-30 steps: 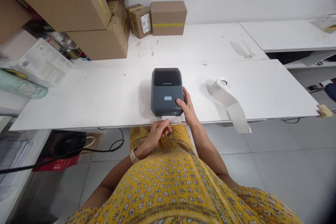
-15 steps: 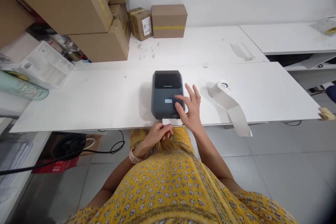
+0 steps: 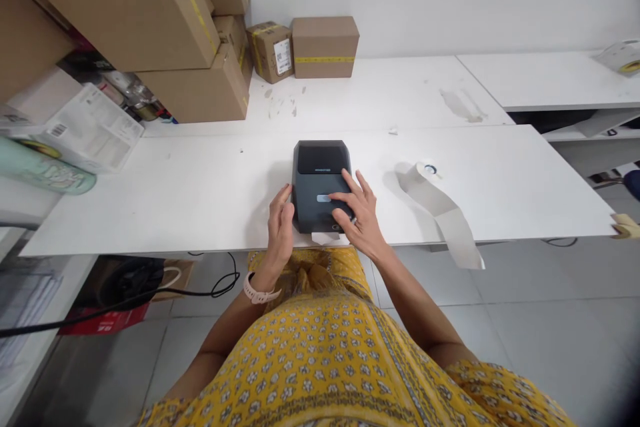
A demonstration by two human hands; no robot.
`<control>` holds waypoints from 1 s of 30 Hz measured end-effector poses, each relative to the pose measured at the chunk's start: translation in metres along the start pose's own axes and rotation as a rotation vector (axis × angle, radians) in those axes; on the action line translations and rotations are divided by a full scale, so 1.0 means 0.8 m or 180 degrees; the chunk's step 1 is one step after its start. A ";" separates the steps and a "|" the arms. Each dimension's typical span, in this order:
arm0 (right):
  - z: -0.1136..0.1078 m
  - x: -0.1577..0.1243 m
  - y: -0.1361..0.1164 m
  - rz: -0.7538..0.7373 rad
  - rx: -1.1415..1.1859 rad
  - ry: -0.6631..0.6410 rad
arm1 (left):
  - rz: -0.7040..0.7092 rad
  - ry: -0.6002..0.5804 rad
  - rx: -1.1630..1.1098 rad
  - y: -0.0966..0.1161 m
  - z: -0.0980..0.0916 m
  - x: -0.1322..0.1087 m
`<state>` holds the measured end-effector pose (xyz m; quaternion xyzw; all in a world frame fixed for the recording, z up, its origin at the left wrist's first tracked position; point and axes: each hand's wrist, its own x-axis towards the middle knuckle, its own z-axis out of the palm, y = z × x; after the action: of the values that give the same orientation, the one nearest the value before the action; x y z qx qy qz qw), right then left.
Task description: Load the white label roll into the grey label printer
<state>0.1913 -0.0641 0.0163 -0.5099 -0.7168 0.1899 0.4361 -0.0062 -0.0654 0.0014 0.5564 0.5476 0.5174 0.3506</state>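
A dark grey label printer (image 3: 320, 180) sits at the front edge of the white table (image 3: 200, 187). A white label (image 3: 325, 238) pokes out of its front slot. My left hand (image 3: 280, 230) rests against the printer's left side with its fingers extended. My right hand (image 3: 360, 217) lies flat on the printer's top right, fingers spread near the pale button. Neither hand holds anything.
A roll of label backing (image 3: 440, 203) trails over the table's front edge to the right. Cardboard boxes (image 3: 200, 87) are stacked at the back left, two small ones (image 3: 325, 47) against the wall. A black cable (image 3: 220, 283) hangs under the table.
My left hand let go of the label at the slot and rose to the printer's left side. My right hand lifted, then settled flat on the printer's top.
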 end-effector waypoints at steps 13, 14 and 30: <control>0.005 0.107 0.017 0.0054 0.0972 0.0741 | 0.0213 0.0541 -0.0786 0.009 0.009 0.101; 0.004 0.129 0.021 -0.0002 0.0959 0.0764 | 0.0162 0.0530 -0.0646 0.000 0.013 0.105; 0.006 0.133 0.029 -0.0614 -0.0864 -0.0997 | -0.0557 -0.0452 0.1617 -0.006 0.023 0.101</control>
<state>0.1904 0.0415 0.0428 -0.4573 -0.8401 0.1260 0.2631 -0.0005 0.0171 0.0084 0.6120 0.6797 0.2910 0.2808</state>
